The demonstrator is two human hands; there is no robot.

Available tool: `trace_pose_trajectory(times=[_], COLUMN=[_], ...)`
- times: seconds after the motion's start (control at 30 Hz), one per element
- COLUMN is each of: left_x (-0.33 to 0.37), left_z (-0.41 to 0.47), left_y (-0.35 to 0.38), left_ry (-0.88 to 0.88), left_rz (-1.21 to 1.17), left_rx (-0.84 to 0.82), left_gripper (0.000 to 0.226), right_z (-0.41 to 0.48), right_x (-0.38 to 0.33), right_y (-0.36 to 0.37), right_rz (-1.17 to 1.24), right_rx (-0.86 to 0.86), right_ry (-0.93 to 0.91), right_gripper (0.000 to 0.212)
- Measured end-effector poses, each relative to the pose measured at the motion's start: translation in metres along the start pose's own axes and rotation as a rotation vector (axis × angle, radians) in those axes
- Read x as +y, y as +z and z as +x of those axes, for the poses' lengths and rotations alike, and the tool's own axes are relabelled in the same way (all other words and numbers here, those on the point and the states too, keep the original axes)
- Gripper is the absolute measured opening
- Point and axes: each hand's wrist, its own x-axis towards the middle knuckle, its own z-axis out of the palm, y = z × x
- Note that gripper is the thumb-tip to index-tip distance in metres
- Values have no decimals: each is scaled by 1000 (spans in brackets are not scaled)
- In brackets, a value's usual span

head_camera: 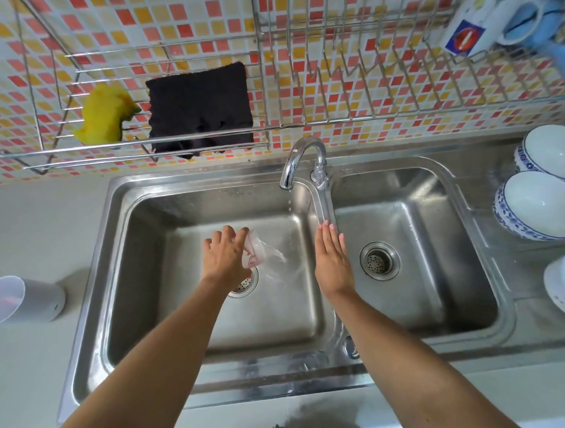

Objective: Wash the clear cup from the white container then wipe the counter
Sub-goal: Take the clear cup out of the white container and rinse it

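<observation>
Centrally in the frame, the left grip holds the cup over the sink; the right grip is wide, fingers straight.

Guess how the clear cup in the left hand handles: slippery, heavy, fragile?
Probably slippery: the clear cup is wet, with water spilling from it into the sink. Likely light: the left hand alone holds it tilted. The see-through wall suggests thin plastic, maybe flexible rather than brittle; unconfirmed.

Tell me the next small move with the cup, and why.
Probably shift the cup right, under the tap: the left hand holds it tilted over the sink, left of the thin falling stream; the right hand is open.
</observation>
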Motion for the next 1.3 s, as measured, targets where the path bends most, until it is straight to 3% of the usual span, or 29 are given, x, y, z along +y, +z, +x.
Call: trace_pose_trajectory(times=[0.43,0.77,1.03,1.13,1.3], left_x=[5,15,4,-3,-30], left_z=[-1,-5,-12,-20,-44], left_y=[-18,-30,-25,-24,-9], left_ry=[8,194,154,59,-96], left_rz=[282,510,417,324,103], left_rx=[0,72,143,142,257], left_gripper=[80,66,62,74,69], right_z=[-1,-1,-2,1,-8], right_x=[-3,-2,-2,-1,-12], right_y=[-4,-1,-2,-7,-19], right_rz=[-5,-30,2,26,41], right_rx=[-27,-50,-83,-157,-212], right_ry=[27,24,34,32,-29], right_gripper=[63,64,65,54,62])
